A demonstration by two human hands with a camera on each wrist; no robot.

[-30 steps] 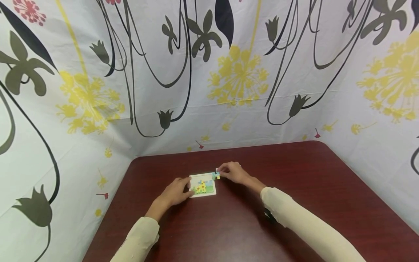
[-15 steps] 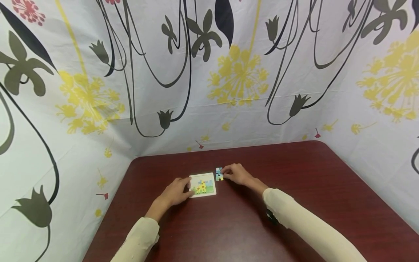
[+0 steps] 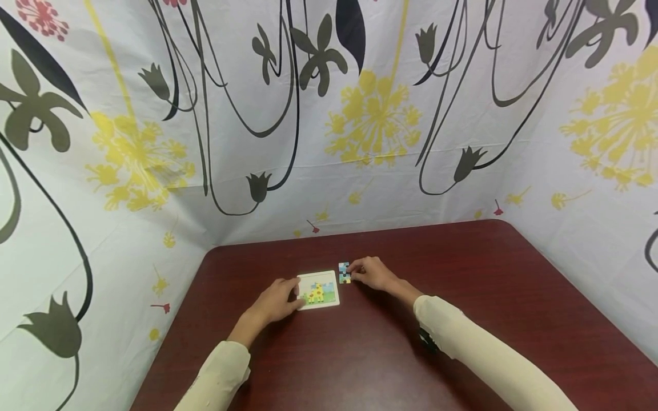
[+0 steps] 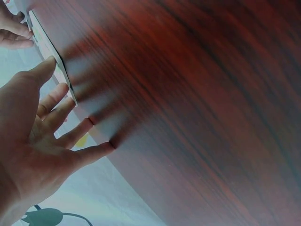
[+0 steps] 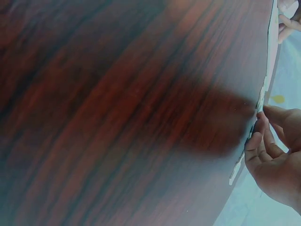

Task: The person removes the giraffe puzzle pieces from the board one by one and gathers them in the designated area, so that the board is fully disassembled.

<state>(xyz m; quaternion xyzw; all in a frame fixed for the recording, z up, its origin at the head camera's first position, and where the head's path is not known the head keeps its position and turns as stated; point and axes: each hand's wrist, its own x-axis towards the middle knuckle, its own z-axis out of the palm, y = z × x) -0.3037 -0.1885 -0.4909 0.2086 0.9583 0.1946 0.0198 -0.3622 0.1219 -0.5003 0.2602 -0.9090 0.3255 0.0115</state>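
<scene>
A white-framed giraffe puzzle board (image 3: 318, 290) lies flat on the table. My left hand (image 3: 274, 300) grips its left edge, thumb at the near corner; in the left wrist view the thumb and two fingertips of that hand (image 4: 44, 136) touch the board (image 4: 46, 44), the other fingers spread on the table. Just right of the board are small blue and yellow puzzle pieces (image 3: 344, 278). My right hand (image 3: 374, 274) has its thumb and fingertips on them. In the right wrist view the fingers of that hand (image 5: 277, 150) pinch at the thin pieces (image 5: 234, 170).
The dark red table (image 3: 329, 359) extends around both hands. Behind it hangs a white cloth (image 3: 380, 194) with a flower print, which also runs along the left and right sides.
My right hand has shifted slightly right with the pieces, off the board's upper right corner, and they now lie beside the board. My left hand has stayed on the board.
</scene>
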